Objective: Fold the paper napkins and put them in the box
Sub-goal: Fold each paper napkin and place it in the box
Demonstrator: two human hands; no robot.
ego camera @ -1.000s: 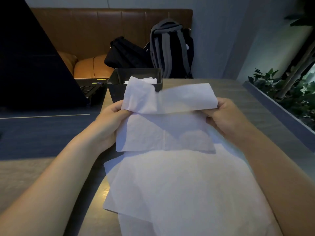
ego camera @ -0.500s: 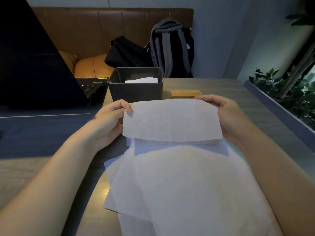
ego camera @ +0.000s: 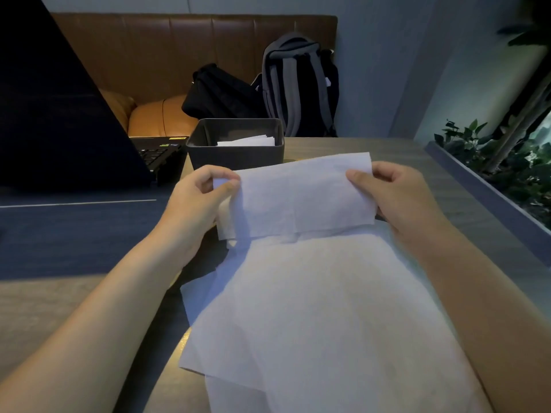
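Observation:
I hold a white paper napkin (ego camera: 301,198), folded in half, above the table in front of the box. My left hand (ego camera: 202,201) pinches its left end between thumb and fingers. My right hand (ego camera: 393,198) pinches its right end, thumb on the front face. The napkin's left part curls down and back. A dark grey open box (ego camera: 235,156) stands just behind the napkin, with folded white napkins (ego camera: 247,141) inside. A pile of unfolded napkins (ego camera: 322,323) lies flat on the table below my hands.
An open laptop (ego camera: 59,114) stands at the left, close to the box. A brown bench with a black bag (ego camera: 217,93) and a grey backpack (ego camera: 298,84) is behind the table. A planter with green plants (ego camera: 507,162) runs along the right edge.
The napkin's top flap came down into a half fold. Both hands then shifted their grip to its ends and the left end started curling inward.

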